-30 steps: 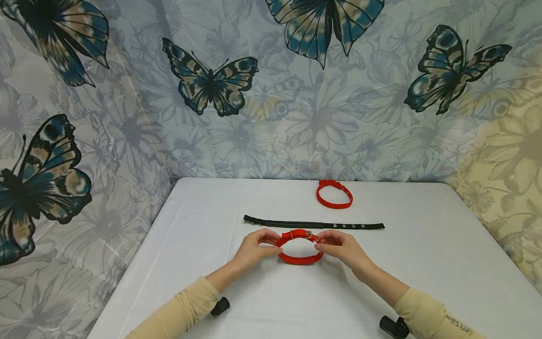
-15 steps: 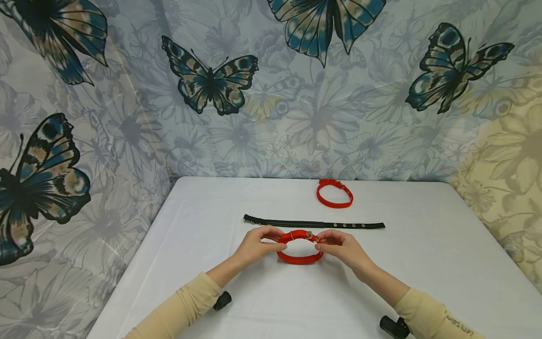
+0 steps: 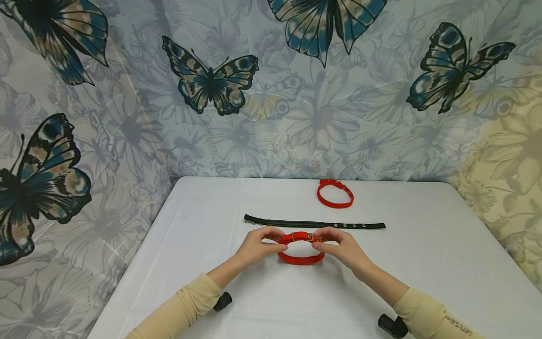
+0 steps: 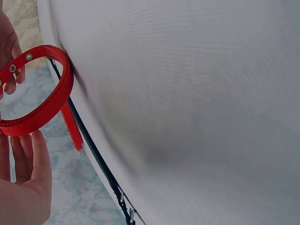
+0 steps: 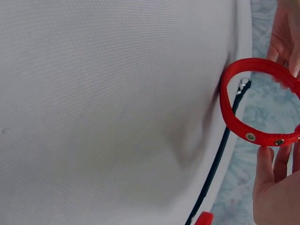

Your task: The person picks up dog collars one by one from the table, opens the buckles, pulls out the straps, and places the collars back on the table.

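A red collar (image 3: pixel 300 260), bent into a loop with its metal buckle at the far side, stands between both hands near the table's middle. My left hand (image 3: pixel 257 246) pinches its left side between thumb and fingers. On the opposite side, my right hand (image 3: pixel 341 246) pinches the collar close to the buckle. Metal-ringed holes show along the red collar (image 4: pixel 61 91) in the left wrist view. The right wrist view also shows the looped collar (image 5: pixel 226 101), its lower edge at the table. Fingertips behind the band are partly hidden.
A black collar (image 3: pixel 305 223) lies stretched out straight just beyond the hands. Farther back, near the table's far edge, rests a second red collar (image 3: pixel 334 205), looped. The white table (image 3: pixel 203 202) meets a butterfly-patterned cloth (image 3: pixel 237 141) behind it.
My left thumb has shifted slightly right along the red collar. My right hand has moved a little left and up around the buckle. The other collars stay put.
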A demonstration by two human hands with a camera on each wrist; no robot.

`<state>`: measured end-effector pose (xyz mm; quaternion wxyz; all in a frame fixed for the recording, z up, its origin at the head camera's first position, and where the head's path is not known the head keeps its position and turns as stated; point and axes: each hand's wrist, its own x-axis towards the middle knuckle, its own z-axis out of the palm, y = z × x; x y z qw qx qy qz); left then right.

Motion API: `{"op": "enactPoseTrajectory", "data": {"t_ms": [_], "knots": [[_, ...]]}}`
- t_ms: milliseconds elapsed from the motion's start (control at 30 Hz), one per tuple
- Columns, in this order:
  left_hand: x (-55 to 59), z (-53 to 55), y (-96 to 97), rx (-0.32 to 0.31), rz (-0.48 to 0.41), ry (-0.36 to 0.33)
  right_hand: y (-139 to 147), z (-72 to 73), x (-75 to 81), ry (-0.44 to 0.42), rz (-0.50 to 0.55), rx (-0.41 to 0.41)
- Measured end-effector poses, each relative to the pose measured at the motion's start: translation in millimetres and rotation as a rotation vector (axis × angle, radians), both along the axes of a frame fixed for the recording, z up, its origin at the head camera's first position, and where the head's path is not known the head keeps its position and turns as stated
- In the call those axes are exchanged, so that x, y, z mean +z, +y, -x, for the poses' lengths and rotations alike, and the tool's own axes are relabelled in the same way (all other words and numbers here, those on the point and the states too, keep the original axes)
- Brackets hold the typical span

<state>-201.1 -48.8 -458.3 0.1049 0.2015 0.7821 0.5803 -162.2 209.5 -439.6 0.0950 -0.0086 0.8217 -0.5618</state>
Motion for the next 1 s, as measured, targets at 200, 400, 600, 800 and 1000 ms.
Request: {"op": "enactPoseTrajectory", "data": {"t_ms": [200,400,600,800,1000], "knots": [[2.8,1.4,1.0,-0.025,0.029,0.054,0,-0.1,1.7,0.016,-0.005,0.000],[10.1,5.0,4.7,-0.087,0.047,0.161,1,0.5,-0.3,0.019,-0.025,-0.002],[17.7,7.1,10.6,-0.108,0.076,0.185,0,1.5,-2.5,0.027,-0.021,0.012],[18.5,8.8,12.9,-0.112,0.107,0.196,-1,1.0,-2.3,0.038,-0.033,0.032],[17.7,9.9,13.4,-0.132,0.104,0.207,-2,0.5,1.7,0.067,-0.050,0.053]]}}
